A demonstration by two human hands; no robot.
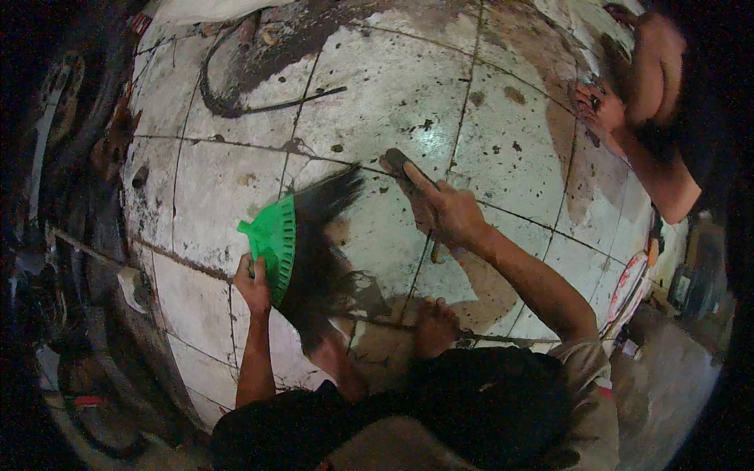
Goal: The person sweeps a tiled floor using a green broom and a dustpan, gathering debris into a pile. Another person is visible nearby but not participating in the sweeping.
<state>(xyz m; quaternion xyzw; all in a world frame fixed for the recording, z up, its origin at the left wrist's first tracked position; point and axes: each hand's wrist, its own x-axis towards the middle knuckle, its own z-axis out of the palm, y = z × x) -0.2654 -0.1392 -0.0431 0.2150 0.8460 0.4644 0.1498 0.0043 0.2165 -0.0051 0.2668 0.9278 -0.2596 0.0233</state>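
Note:
My left hand (253, 284) grips the green plastic head of a broom (271, 235) by its edge, left of the middle. The broom's long black bristles (318, 235) fan out to the right over the tiles, and no handle shows on it. My right hand (454, 213) is closed round a small dark, oblong piece (397, 160), with a finger stretched along it. Most of that piece is hidden by the fingers, and its kind is unclear. It is held a little right of the bristle tips, above the dirty white tiled floor (361, 94).
My bare feet (437, 326) are on the floor close below. At the upper right another person's hand (601, 114) is at the floor beside a wet brown stain. A black curved hose or strip (224, 102) lies far left near dark dirt. Dark clutter (71, 235) lines the left side.

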